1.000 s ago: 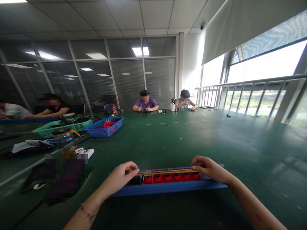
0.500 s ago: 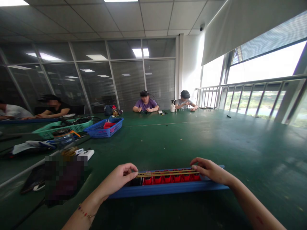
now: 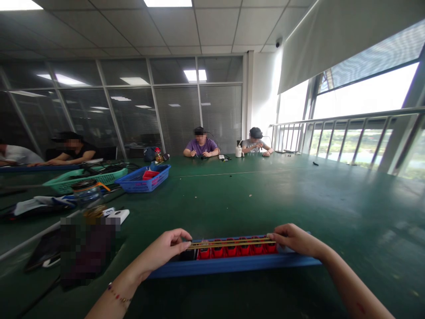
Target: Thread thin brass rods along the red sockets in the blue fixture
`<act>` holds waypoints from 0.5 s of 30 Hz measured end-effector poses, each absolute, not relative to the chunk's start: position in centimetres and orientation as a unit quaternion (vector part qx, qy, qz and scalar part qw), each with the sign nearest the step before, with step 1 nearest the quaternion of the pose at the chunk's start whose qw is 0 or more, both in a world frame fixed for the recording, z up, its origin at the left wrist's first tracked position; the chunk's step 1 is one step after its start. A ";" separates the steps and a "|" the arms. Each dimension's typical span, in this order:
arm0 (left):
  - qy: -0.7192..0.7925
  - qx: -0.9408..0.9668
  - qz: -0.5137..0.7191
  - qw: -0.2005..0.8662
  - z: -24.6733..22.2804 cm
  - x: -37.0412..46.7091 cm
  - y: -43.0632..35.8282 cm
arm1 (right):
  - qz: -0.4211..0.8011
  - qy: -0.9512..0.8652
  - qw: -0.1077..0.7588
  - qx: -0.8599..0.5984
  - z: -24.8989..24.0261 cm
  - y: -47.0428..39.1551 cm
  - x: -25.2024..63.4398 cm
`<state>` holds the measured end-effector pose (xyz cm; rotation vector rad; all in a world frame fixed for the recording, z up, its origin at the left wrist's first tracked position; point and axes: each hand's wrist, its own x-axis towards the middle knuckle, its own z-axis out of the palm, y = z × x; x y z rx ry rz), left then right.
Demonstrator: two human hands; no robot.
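Several thin, straight, yellowish rods stretch lengthwise above a long blue tray in front of me. My left hand pinches their left end between thumb and fingers. At the right end, my right hand has its thumb and fingertips closed on the rods. Inside the tray, a row of small red containers with dark contents sits under the rods. A black piece lies left of that row, beside my left fingers. What the rods are made of I cannot tell.
On the left of the green table are a blue basket with a red box, a green basket with black cables, a lidded jar and a white device. Several co-workers sit at the far sides.
My right hand's fingers have flattened and closed together at the rods' right end. The rods stay above the tray, and my left hand has barely moved.
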<state>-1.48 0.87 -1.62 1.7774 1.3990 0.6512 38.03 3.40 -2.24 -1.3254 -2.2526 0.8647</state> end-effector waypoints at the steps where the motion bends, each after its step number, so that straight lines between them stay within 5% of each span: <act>1: 0.549 0.694 0.256 0.390 -1.6 -1.5 0.9 | 0.303 -0.804 0.198 -0.472 -2.2 3.4 38.0; 15: 0.559 0.682 0.264 0.391 -1.1 -1.1 0.4 | 0.278 -0.663 0.439 -0.539 -1.9 5.6 42.8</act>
